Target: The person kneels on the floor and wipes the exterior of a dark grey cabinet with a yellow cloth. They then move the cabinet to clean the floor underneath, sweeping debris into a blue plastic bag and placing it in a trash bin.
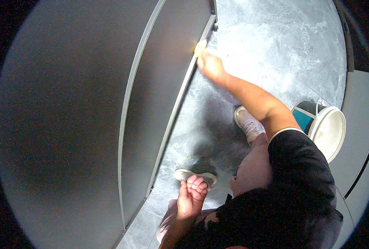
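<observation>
My right hand (212, 66) reaches out and grips a small pale-yellow sponge or cloth (200, 48), too overexposed to tell which. The yellow piece presses against the light metal edge trim (179, 93) of a large dark grey panel (159, 102). That hand is slightly blurred. Close to my body, my left hand (191, 199) is palm up with its fingers loosely curled and touching one another. I see nothing in it. It hangs above one of my shoes (179, 175), partly covering it.
A white-rimmed bucket (329, 133) with a blue and dark side stands on the right, behind my right arm. Grey marbled tiles (265, 37) make up the floor. My other shoe (248, 123) is planted below my right forearm. Pale grey panels (360, 102) border the far right.
</observation>
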`<act>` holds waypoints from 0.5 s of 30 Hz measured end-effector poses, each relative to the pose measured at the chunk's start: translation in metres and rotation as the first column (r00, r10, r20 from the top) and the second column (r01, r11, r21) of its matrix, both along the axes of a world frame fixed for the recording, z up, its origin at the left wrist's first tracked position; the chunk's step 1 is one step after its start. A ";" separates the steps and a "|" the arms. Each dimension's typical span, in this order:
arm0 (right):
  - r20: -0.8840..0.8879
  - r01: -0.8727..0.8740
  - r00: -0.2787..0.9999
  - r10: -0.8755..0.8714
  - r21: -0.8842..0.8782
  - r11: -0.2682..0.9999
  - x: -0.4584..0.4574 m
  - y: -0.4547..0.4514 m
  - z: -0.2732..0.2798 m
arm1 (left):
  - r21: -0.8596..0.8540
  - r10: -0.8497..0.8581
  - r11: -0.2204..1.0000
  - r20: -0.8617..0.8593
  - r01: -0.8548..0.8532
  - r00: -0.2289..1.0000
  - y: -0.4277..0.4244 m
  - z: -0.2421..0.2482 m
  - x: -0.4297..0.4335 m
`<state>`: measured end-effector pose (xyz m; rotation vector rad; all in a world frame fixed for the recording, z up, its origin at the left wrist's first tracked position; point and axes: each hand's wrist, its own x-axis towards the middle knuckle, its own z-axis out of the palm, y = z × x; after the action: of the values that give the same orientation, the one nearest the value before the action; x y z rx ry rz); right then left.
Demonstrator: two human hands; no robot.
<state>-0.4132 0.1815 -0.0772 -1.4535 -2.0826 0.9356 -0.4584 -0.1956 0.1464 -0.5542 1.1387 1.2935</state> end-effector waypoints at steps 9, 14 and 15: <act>-0.117 0.394 0.918 -0.378 0.159 0.906 0.031 0.059 0.018 | 0.005 -0.012 1.000 -0.021 0.012 1.000 -0.009 -0.009 0.003; -0.033 0.346 0.938 -0.345 0.176 0.922 0.028 0.110 0.002 | -0.038 -0.004 0.999 -0.001 0.004 1.000 -0.018 -0.015 0.002; -0.020 0.342 0.939 -0.343 0.152 0.927 0.013 0.094 0.005 | -0.038 -0.003 0.999 -0.018 0.002 1.000 -0.018 -0.012 0.001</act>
<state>-0.3997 0.2756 -0.0726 -1.6664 -1.7786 0.6184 -0.4571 -0.2134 0.1341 -0.5701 1.1809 1.2790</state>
